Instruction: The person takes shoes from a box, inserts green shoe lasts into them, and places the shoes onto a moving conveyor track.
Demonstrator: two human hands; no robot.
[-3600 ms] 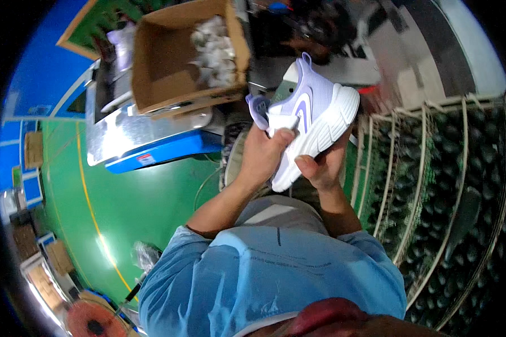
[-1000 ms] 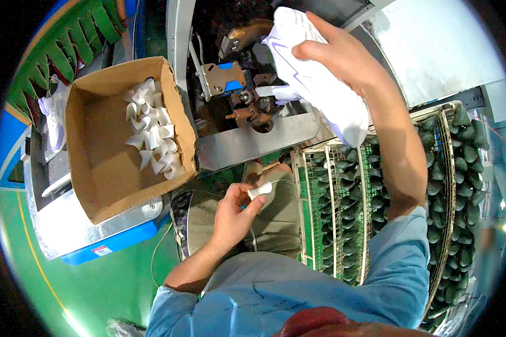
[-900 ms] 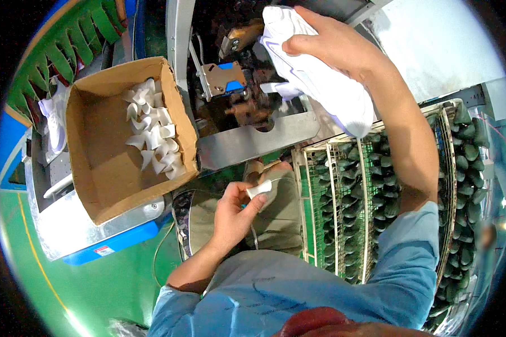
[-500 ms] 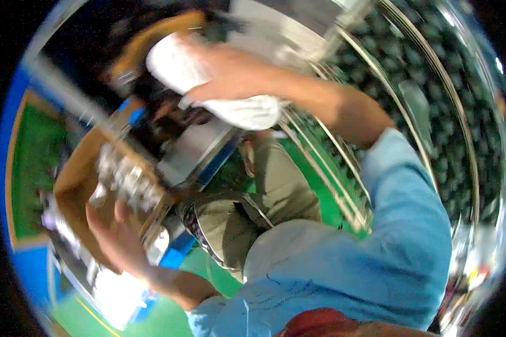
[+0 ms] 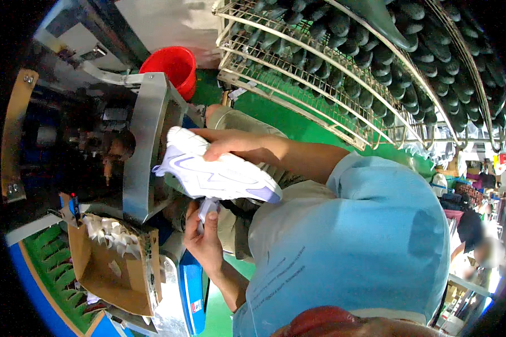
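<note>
White-and-lavender sneaker [image 5: 222,177] sits in the right hand's [image 5: 227,142] grasp; at its six o'clock, the left hand [image 5: 204,241] pinches the tongue [image 5: 209,206]. Cardboard box [image 5: 95,271]: view's eight o'clock.

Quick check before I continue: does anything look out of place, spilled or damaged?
In the cardboard box, one pale piece lies apart from the clustered white pieces, so it looks stray. The white-and-lavender shoe shows no visible damage.

a shoe workshop: metal machine [image 5: 146,151], rack [image 5: 264,24] of dark shoe forms [image 5: 413,95]
</note>
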